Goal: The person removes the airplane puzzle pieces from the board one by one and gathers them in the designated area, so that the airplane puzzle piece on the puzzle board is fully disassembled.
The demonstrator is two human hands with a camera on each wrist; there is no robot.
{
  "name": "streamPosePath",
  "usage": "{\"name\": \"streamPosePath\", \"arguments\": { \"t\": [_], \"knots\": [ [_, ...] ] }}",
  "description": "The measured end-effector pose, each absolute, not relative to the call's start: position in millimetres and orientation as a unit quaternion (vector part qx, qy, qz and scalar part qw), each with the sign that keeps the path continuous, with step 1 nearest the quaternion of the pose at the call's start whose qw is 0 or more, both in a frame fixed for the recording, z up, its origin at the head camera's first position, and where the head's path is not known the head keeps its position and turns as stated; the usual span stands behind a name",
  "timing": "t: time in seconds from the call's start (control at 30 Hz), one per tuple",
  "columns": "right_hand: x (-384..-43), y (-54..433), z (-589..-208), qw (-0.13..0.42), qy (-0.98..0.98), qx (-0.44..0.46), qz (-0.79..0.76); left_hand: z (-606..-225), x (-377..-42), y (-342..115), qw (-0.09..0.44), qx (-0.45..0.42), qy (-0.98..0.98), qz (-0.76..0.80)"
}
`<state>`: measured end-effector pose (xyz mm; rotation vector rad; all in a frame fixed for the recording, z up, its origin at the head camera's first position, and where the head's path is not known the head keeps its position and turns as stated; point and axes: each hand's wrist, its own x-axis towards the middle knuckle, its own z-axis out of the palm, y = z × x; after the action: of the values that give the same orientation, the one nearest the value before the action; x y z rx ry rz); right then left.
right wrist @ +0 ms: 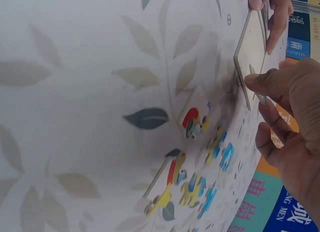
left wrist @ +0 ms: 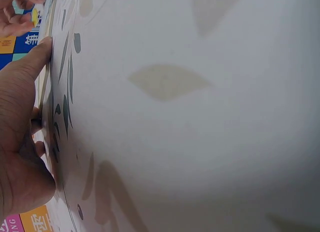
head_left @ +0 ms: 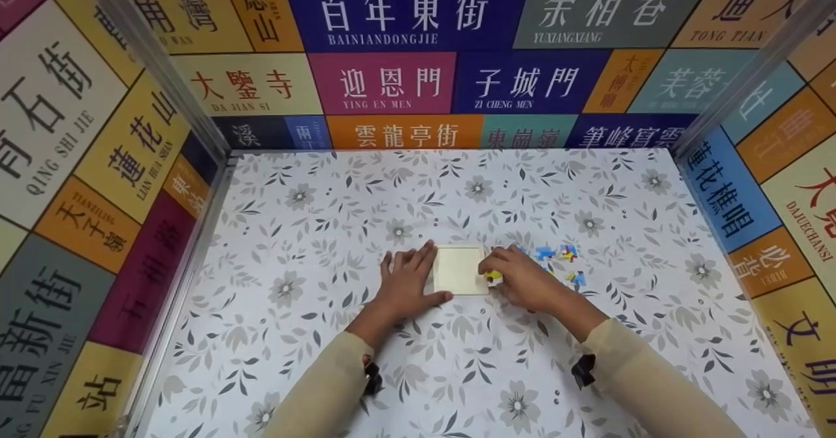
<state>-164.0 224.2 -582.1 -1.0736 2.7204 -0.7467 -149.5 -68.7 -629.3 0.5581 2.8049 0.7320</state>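
Note:
A shallow cream puzzle tray (head_left: 458, 268) with a raised rim lies on the tabletop, its bed bare. My left hand (head_left: 403, 289) rests at its left side, fingers stretched along the far left corner and thumb at the near edge. Over the tray's right edge, my right hand (head_left: 528, 282) pinches a jigsaw piece (head_left: 493, 274) with yellow on it between thumb and fingers. In the right wrist view that piece (right wrist: 259, 96) is tilted, seen nearly edge-on against the tray (right wrist: 250, 47). Several loose jigsaw pieces (right wrist: 191, 189) in blue, yellow and red lie beside the right hand, which partly hides them in the head view.
The table (head_left: 366, 196) has a white covering printed with grey flowers and leaves. Upright panels of coloured Chinese signs (head_left: 401, 10) enclose the back and both sides, with clear plastic strips (head_left: 189, 98) at the corners.

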Motion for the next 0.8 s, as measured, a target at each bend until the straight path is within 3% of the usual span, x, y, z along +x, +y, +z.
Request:
{"name": "streamPosePath", "arguments": {
  "t": [0.8],
  "knots": [
    [-146,277,-571,0.047,0.903,-0.353,-0.24,-632,-151,-70,0.093,0.188,0.945,0.25]
  ]
}}
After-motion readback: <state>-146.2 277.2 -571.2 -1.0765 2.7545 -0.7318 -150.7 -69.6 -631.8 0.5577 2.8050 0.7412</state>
